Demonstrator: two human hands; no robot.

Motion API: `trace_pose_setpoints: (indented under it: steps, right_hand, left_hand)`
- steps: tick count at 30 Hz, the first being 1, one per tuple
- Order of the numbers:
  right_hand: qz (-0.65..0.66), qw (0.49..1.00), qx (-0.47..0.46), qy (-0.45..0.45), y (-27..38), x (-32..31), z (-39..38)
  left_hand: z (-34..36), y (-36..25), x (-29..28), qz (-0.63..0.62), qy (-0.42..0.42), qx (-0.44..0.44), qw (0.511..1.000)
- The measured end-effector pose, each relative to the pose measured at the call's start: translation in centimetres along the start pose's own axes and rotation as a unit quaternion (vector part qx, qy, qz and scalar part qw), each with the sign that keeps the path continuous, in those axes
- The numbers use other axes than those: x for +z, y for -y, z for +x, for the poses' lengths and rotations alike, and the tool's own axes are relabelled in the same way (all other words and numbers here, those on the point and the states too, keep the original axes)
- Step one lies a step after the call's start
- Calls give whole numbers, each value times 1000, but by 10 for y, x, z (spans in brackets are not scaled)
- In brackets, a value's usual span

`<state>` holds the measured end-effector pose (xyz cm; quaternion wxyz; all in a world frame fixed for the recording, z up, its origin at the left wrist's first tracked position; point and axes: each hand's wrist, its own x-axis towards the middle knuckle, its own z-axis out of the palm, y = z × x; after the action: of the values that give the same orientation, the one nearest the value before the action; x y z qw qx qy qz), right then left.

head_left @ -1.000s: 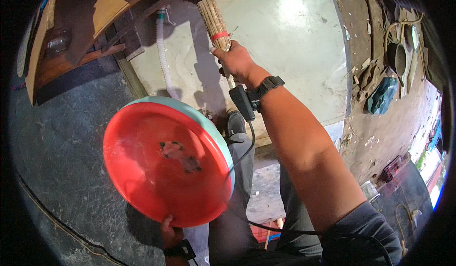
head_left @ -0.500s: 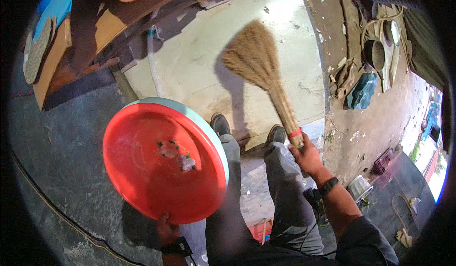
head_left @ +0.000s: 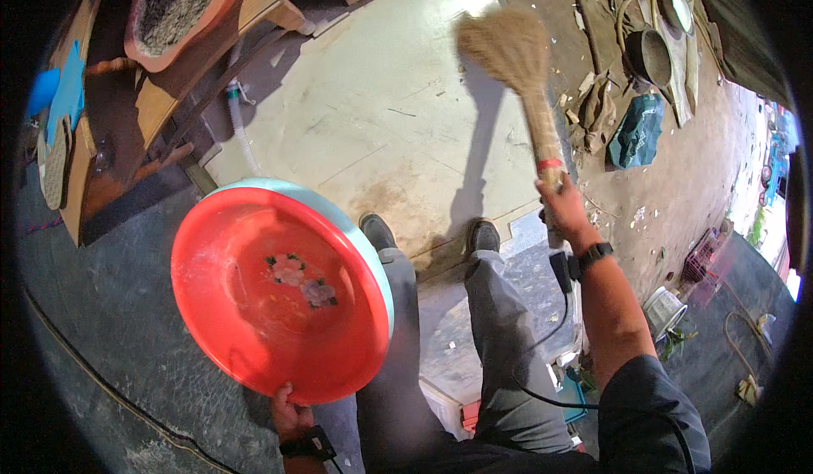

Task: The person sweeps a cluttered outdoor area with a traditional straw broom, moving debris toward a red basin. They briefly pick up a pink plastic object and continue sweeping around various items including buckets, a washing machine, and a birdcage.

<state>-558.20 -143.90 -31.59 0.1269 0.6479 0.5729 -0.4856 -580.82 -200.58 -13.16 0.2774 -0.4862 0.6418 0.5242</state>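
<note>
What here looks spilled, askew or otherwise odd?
A brown smear dirties the pale floor near the shoes, and pale scraps litter the brown ground at right; both stand out against plainer surroundings. The red basin is tipped steeply, but the left hand grips its rim, so that seems deliberate.

1 head-worn fisheye view, steeply downward

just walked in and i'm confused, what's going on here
A person's left hand grips the rim of a red basin, tilted so its flowered inside shows. The right hand holds a straw broom by the handle, its bristles pointing away over the pale floor. The bristles are blurred; whether they touch the floor cannot be told.
</note>
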Motion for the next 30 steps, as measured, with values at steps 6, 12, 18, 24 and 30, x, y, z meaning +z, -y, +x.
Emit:
trace_pose_setpoints:
  steps: [6, 12, 18, 24, 30]
  right_hand:
    - [-90, 994, -64, -9, 12, -2, 9]
    - [80, 985, -139, 62, 117, 62, 78]
    - [73, 984, -136, 90, 180, 96, 124]
    - [38, 987, -108, 109, 119, 66, 157]
    - [130, 990, 31, -52, -34, -38, 23]
  left_hand:
    - [3, 2, 19, 40, 22, 1, 999]
    - [-9, -2, 44, 40, 60, 52, 996]
    - [-10, 3, 53, -15, 84, 46, 995]
    - [-3, 4, 35, 12, 51, 43, 998]
    - [-17, 9, 48, 16, 71, 44, 996]
